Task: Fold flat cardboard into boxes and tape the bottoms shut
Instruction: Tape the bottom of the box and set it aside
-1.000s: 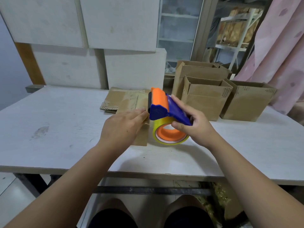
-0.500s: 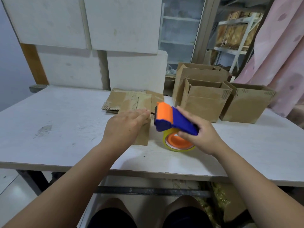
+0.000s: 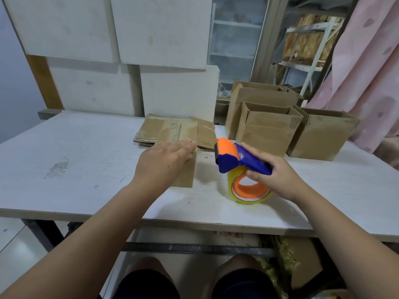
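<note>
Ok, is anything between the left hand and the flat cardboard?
Nothing visible does: the left hand lies open on the flat cardboard. The tape dispenser, gripped by the right hand, is off to the right, clear of both.

White table (image 3: 64,147), pink curtain (image 3: 367,72)

One head-worn wide-angle view, facing forward and down.
Close over a scuffed white wooden table (image 3: 64,147); left hand (image 3: 164,161) and right hand (image 3: 280,176) reach mid-frame from the lower corners.
</note>
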`<control>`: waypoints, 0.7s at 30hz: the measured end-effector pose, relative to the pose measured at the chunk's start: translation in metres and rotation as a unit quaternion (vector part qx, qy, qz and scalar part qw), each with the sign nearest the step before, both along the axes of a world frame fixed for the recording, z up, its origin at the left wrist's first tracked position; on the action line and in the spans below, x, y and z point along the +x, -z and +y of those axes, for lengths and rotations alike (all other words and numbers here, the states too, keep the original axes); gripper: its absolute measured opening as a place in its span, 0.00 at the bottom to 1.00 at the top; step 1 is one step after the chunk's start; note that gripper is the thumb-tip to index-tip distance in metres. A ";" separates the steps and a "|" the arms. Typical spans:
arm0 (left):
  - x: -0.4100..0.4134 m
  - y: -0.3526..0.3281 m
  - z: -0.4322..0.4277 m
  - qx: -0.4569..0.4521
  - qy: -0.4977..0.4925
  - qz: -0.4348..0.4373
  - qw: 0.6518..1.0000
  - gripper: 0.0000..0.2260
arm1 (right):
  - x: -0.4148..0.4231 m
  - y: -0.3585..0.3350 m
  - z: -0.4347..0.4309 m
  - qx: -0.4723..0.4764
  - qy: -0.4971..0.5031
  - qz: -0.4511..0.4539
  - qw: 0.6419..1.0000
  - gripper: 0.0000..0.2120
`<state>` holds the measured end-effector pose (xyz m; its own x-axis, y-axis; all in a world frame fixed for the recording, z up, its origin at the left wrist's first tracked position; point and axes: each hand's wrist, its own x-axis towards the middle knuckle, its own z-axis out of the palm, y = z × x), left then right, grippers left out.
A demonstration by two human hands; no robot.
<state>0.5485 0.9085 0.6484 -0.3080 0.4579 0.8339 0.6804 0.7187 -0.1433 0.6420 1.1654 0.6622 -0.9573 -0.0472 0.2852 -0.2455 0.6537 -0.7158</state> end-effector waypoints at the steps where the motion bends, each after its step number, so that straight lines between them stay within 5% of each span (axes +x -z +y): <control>1: 0.000 0.000 0.000 0.001 0.001 -0.002 1.000 0.11 | 0.001 -0.001 0.002 -0.014 0.003 0.001 1.000 0.29; 6: 0.001 0.001 0.000 0.005 0.005 -0.019 1.000 0.11 | -0.002 -0.006 0.004 0.068 -0.004 0.012 0.998 0.31; 13: 0.002 0.000 0.002 0.004 0.000 -0.020 1.000 0.09 | 0.000 -0.008 0.015 -0.119 -0.014 0.020 0.993 0.26; 21: 0.006 -0.003 0.002 0.018 0.008 -0.055 0.998 0.09 | -0.003 -0.018 0.006 0.088 -0.003 -0.015 0.996 0.29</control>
